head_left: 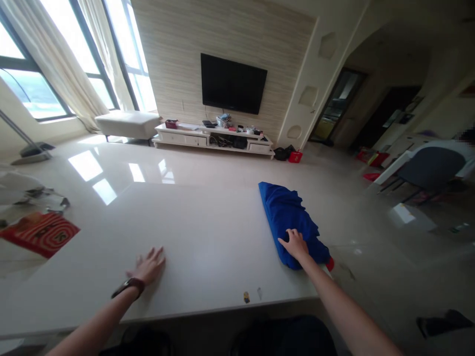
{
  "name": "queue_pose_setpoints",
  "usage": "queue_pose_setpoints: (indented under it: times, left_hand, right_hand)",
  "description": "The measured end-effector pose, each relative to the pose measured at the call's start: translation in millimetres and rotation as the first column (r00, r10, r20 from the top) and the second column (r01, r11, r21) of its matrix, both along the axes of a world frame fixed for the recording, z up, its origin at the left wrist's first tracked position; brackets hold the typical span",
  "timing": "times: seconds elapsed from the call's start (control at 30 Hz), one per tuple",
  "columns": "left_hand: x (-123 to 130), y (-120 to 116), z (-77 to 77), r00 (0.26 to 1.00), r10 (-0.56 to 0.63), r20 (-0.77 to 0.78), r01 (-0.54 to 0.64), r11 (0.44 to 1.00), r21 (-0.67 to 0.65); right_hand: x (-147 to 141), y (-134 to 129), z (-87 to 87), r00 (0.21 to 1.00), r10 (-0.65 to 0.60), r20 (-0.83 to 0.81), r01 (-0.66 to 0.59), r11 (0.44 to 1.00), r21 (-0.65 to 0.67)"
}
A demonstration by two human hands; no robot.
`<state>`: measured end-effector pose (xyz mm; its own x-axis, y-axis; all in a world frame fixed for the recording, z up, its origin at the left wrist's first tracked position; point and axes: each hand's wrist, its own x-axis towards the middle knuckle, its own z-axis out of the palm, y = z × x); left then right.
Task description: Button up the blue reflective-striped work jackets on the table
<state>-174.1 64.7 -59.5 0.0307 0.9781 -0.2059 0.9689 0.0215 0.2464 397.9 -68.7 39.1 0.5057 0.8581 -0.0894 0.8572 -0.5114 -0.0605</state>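
Right grip [297, 244] spread on blue cloth [285, 207], rumpled, smooth along one edge; left grip [148, 268] spread.

Around the left wrist [135, 292], a narrow, dark reddish-brown band [138, 283] with a blackish outer section is being worn. Both forearms are being left bare. Over the legs, plain black or very dark fabric [289, 336] is apparently being worn, its details being swallowed by shadow.

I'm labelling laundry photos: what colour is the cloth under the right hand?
The cloth is plain deep blue, seen best in the head view.
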Motion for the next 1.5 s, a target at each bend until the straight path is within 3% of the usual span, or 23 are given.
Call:
queue_pose_setpoints:
  times: [0.1, 0.23, 0.33, 0.5, 0.63, 0.9, 1.03, 1.2, 1.27, 1.37, 1.43, 1.5]
  left_hand:
    - [-21, -25, -17.5, 0.999, 0.033, -0.031, -0.031, 0.996, 0.078]
    - [-13, -36, -18.4, 0.997, 0.051, -0.060, -0.040, 0.984, 0.172]
    - [-11, -35, -14.2, 0.998, 0.048, -0.050, -0.038, 0.983, 0.181]
    - [-12, -37, -10.7, 0.998, 0.052, -0.017, -0.048, 0.981, 0.187]
    - [-11, -39, -10.5, 0.999, 0.042, 0.005, -0.042, 0.974, 0.223]
    - [-11, -40, -8.3, 0.999, 0.033, 0.035, -0.040, 0.974, 0.221]
    - [-11, -40, -7.0, 0.998, 0.027, 0.056, -0.039, 0.973, 0.228]
    - [-12, -40, -7.2, 0.996, 0.042, 0.077, -0.058, 0.973, 0.223]
    - [-12, -39, -7.6, 0.996, 0.045, 0.073, -0.061, 0.971, 0.231]
    - [-13, -39, -8.1, 0.998, 0.040, 0.054, -0.052, 0.970, 0.238]
    - [-14, -39, -8.4, 0.999, 0.025, 0.048, -0.036, 0.970, 0.240]
    - [-16, -39, -9.2, 0.999, 0.010, 0.048, -0.021, 0.972, 0.235]
  right_hand:
    - [2, 19, -27.4, 0.995, -0.090, -0.045, 0.084, 0.988, -0.126]
    - [-15, 39, -52.7, 0.986, -0.094, 0.138, 0.122, 0.970, -0.210]
    - [-23, 51, -52.3, 0.975, -0.030, 0.218, 0.078, 0.973, -0.217]
    - [-31, 64, -37.1, 0.975, 0.075, 0.209, -0.016, 0.963, -0.270]
    - [-61, 58, -31.1, 0.965, 0.149, 0.218, -0.084, 0.956, -0.282]
    - [-171, 31, -36.6, 0.947, 0.282, 0.152, -0.240, 0.939, -0.246]
    - [-248, 24, -43.6, 0.941, 0.325, 0.094, -0.296, 0.925, -0.237]
    - [-357, 26, -58.7, 0.954, 0.298, 0.041, -0.280, 0.929, -0.241]
    - [-391, 26, -54.7, 0.942, 0.324, -0.087, -0.335, 0.922, -0.193]
    - [-403, 14, -26.8, 0.806, 0.475, -0.352, -0.501, 0.865, 0.021]
    - [-376, -9, -0.1, 0.685, 0.547, -0.481, -0.534, 0.826, 0.181]
    - [-324, -49, 21.8, 0.681, 0.607, -0.409, -0.534, 0.794, 0.289]
